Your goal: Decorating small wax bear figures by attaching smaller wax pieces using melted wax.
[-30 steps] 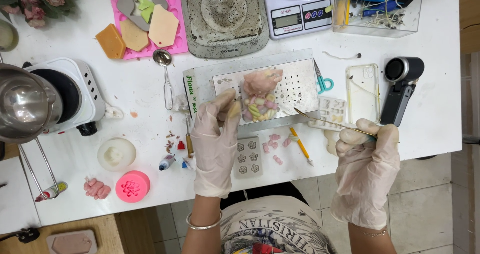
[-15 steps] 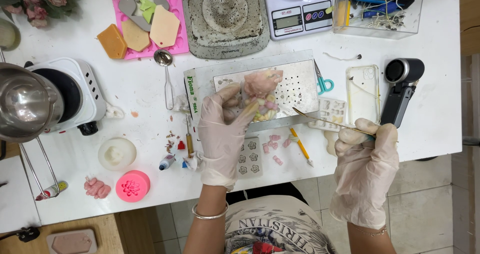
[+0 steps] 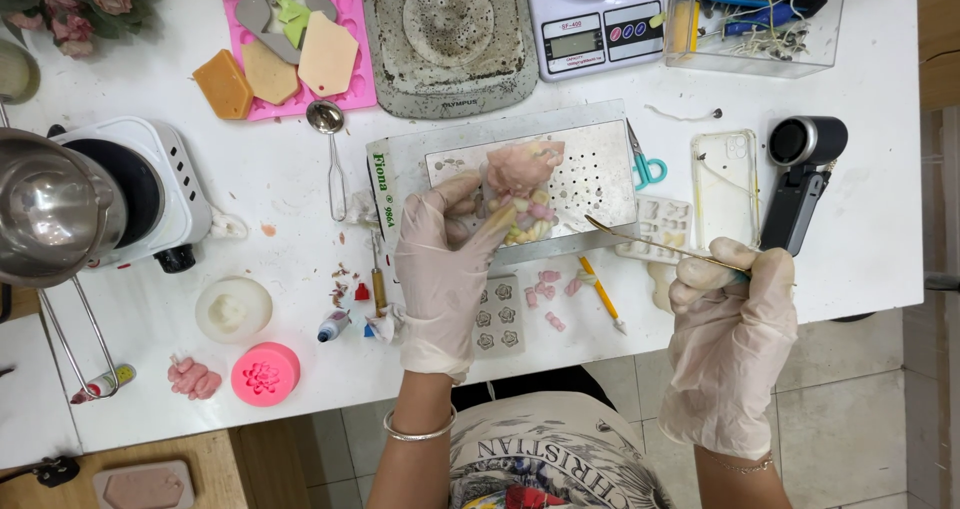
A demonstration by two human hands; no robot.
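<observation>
White tabletop fills the view, crowded with craft gear, and the person stands at its near edge in pale disposable gloves. At the centre is a small pink waxy lump [image 3: 520,169], studded below with tiny pastel beads, held over a perforated metal tray [image 3: 600,169]. The left hand [image 3: 445,264] has it: thumb and fingers closed around the lump's lower end, lifting it just clear of the tray. The right hand [image 3: 730,349] sits well off to the right and nearer the table's edge, closed in a pinch on a long thin pair of tweezers [image 3: 665,249]. That tool's long axis runs up and to the left, its tip ending just beside the lump's right side, so the lump lies up-left of the right hand and the tip only has a short gap to cross; whether it already touches the beads I cannot tell. Just below the left hand lie loose pink bits [image 3: 550,289] and a small flower mould [image 3: 497,319]. Right of the tray are green-handled scissors [image 3: 645,169], a phone [image 3: 725,184] and a black handheld device [image 3: 800,174]. Beyond the hands sit a digital scale [image 3: 590,29] and a round grey mould [image 3: 450,29]; far to the left, a white hotplate [image 3: 150,184] and a pink round mould [image 3: 265,374].
</observation>
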